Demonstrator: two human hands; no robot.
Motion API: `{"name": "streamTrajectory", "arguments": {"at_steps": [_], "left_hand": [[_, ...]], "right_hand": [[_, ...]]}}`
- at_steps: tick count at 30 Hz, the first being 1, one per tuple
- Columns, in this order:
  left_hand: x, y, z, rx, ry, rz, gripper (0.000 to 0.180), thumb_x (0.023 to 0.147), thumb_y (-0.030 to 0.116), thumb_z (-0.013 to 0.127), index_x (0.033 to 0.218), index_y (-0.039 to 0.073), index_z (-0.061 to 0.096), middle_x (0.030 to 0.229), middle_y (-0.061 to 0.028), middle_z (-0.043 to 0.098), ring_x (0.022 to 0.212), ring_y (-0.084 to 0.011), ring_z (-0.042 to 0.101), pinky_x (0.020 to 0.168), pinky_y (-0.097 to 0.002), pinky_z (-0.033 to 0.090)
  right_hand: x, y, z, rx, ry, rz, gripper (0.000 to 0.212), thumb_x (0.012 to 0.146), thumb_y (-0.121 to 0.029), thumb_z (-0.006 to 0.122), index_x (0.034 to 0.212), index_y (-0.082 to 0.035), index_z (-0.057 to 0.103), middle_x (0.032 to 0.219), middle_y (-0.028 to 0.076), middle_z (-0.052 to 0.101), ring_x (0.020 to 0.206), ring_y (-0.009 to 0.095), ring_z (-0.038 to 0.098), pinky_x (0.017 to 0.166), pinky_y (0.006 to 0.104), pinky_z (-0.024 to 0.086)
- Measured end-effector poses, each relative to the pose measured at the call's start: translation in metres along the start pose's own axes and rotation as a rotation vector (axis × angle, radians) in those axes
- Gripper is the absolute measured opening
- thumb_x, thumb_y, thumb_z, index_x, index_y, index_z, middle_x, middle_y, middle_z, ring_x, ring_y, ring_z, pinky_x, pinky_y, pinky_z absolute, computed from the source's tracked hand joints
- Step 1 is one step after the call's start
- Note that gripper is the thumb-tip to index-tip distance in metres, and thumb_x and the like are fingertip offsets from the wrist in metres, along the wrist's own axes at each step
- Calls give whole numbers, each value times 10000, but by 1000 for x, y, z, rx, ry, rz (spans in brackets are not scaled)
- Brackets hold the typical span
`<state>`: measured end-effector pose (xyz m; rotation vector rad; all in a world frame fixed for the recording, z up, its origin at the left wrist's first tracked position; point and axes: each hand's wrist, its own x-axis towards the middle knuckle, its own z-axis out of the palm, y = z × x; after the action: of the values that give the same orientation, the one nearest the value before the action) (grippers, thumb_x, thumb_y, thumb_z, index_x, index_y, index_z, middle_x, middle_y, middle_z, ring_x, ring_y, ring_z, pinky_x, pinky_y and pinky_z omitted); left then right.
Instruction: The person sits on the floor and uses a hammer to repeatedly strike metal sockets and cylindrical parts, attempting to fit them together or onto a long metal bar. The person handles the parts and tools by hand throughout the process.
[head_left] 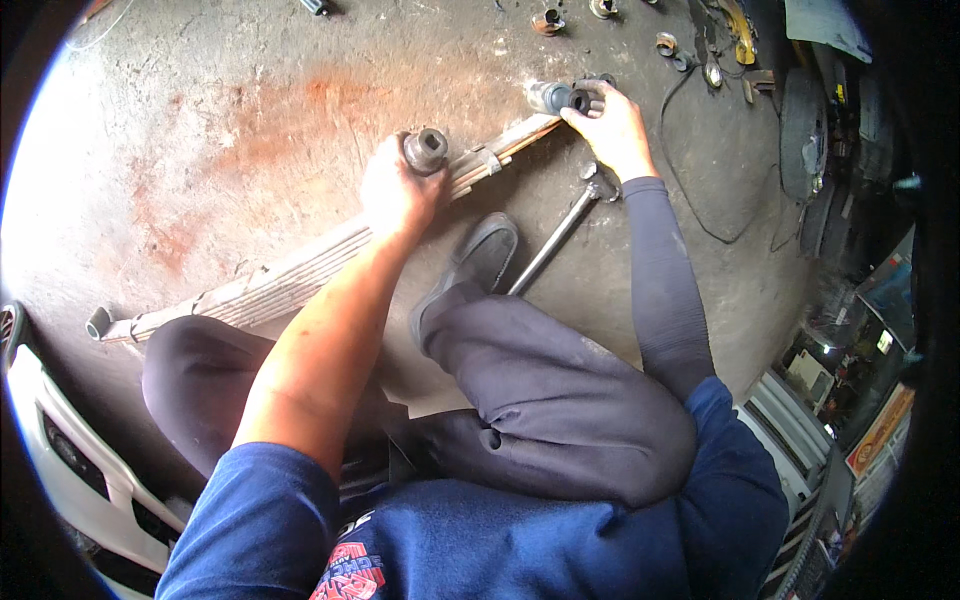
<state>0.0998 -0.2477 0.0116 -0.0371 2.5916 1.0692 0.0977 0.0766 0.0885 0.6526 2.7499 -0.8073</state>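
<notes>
My left hand (393, 195) is wrapped round a thick metal socket (427, 148), its square drive hole facing up. It is held above a leaf spring pack (300, 268) that lies slantwise on the floor. At the spring's far right end my right hand (615, 130) has its fingers closed round a short dark socket (577, 101). A grey-blue cylinder (546, 97) sits against that piece; whether the two are joined I cannot tell. Below my right hand lies a long steel bar (552, 243) with a crosswise head.
My shoe (484, 255) rests beside the spring. Rusty ring-shaped parts (548, 22) and a yellow tool (742, 35) lie at the far side. A black cable (672, 170) curves across the floor at right, near tyres (800, 140). A white vehicle bumper (80, 470) stands at near left.
</notes>
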Motion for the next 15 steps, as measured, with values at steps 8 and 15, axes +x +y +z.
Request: {"name": "streamTrajectory", "arguments": {"at_steps": [8,15], "left_hand": [[0,-8,5,-4,20,27,593,812,366,925,1274,99,668,1181,-193,750,1127,-409,727,984,-473,578],[2,-5,0,-27,-7,16,629,787,360,951,1282,96,665,1209,-195,745,1146,-409,722,996,-471,574]], "right_hand": [[11,-26,3,-417,-18,-142,450,923,-287,836,1260,0,751,1123,274,784,1067,424,775,950,501,611],[6,-17,21,-434,21,-87,445,968,-286,791,1324,-26,729,1080,264,791,1018,443,782,939,520,616]]}}
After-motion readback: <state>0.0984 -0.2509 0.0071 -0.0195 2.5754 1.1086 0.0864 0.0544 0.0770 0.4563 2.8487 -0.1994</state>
